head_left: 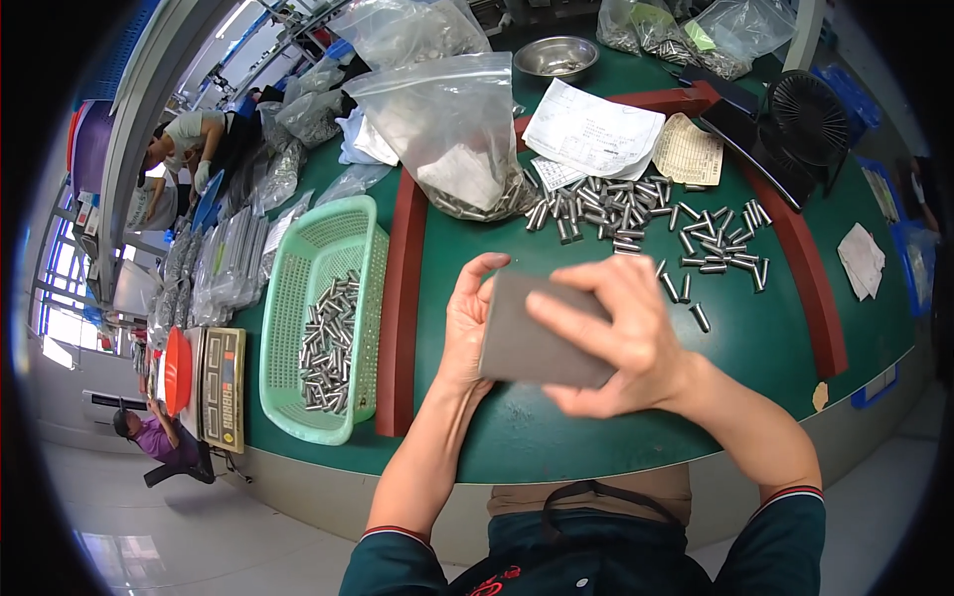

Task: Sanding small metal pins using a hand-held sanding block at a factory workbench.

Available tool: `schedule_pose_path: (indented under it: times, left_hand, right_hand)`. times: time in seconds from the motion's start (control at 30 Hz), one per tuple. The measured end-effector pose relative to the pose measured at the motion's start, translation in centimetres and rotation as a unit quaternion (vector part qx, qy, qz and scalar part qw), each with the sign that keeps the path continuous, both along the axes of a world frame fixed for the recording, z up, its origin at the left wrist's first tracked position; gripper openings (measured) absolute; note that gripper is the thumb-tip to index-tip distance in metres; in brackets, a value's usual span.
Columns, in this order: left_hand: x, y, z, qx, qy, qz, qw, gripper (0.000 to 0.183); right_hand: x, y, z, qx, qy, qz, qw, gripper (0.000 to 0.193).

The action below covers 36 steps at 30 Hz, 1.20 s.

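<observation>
In front of me, my right hand (636, 343) grips a grey rectangular pad (527, 323), its fingers spread over the upper face and its thumb at the near edge. The right fingers are slightly blurred. My left hand (467, 323) is behind the pad's left edge with curled fingers, mostly covered by it. Whatever the left hand holds there is hidden. Just beyond my hands lies a loose pile of short, shiny metal pins (606, 207), with a few scattered singly to the right, one pin (700, 317) closest to my right wrist.
A green basket (373, 288) of similar pins stands left, beside a red-brown bar (402, 298). A second bar (815, 288) runs at right. Beyond are a plastic bag (447, 129), papers (591, 129), a metal bowl (556, 58) and a black fan (807, 119). Other people work far left.
</observation>
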State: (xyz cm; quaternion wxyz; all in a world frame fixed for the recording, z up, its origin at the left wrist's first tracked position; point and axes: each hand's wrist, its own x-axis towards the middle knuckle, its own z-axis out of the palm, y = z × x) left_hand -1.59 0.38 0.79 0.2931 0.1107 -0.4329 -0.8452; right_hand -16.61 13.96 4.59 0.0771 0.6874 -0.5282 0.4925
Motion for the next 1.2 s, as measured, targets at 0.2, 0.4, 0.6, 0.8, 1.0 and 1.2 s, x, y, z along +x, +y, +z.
schedule_pose_path:
  times: [0.2,0.4,0.6,0.8,1.0,1.2]
  left_hand:
    - [0.8,-0.8,-0.4,-0.044,0.032,-0.026,0.998,0.056]
    - [0.8,-0.5,-0.1,-0.067,-0.008,0.033,0.997,0.058]
    - [0.5,-0.1,1.2,-0.085,-0.038,0.047,0.995,0.049]
    - [1.4,0.5,3.3,-0.551,-0.317,0.086,0.767,0.039]
    - [2.9,1.2,4.1,-0.655,-0.368,0.053,0.658,0.045]
    - [4.4,0.7,3.9,-0.575,-0.358,0.056,0.733,0.05]
  right_hand:
    - [-3.2,-0.8,-1.7,0.006,-0.018,-0.163,0.986,0.068]
    - [-2.9,-1.0,-1.8,0.044,-0.028,-0.139,0.989,0.063]
    - [-4.5,-0.4,-0.8,0.011,-0.03,-0.23,0.973,0.064]
    - [-5.5,-0.5,-1.0,-0.008,-0.015,-0.248,0.969,0.065]
    - [-6.0,-0.6,-1.0,0.004,-0.002,-0.229,0.973,0.064]
    - [-6.2,-0.6,-1.3,0.014,-0.008,-0.211,0.977,0.063]
